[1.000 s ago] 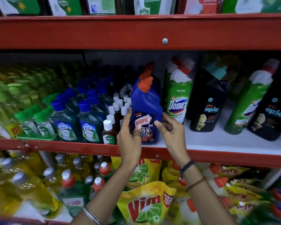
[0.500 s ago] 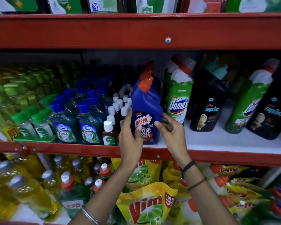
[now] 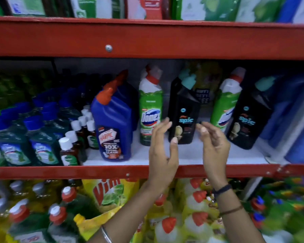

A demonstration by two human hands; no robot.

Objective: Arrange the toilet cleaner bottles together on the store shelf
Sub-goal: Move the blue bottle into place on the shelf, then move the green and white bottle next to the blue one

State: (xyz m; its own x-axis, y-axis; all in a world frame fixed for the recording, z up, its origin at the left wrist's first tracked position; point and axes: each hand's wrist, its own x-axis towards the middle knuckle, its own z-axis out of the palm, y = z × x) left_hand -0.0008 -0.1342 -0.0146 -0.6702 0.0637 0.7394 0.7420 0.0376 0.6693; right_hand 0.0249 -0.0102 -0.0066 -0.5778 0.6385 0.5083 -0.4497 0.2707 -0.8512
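Note:
A blue Harpic bottle (image 3: 113,123) with an orange cap stands upright on the white shelf board (image 3: 188,153), with more blue bottles behind it. To its right stand a green Domex bottle (image 3: 150,109), a black Spic bottle (image 3: 185,109), a second Domex bottle (image 3: 225,106) and a second Spic bottle (image 3: 247,116). My left hand (image 3: 162,151) and my right hand (image 3: 213,146) are raised on either side of the first Spic bottle, in front of it, fingers apart, holding nothing.
Small brown bottles with white caps (image 3: 72,144) and blue-capped green bottles (image 3: 42,137) crowd the shelf's left. A red rail (image 3: 77,171) edges the shelf; a red beam (image 3: 165,39) runs overhead. Vim pouches (image 3: 111,192) and red-capped bottles fill the shelf below. Blue packs (image 3: 298,120) stand at far right.
Both hands have let go of the Harpic bottle and moved right to the first Spic bottle. The view has shifted right as well.

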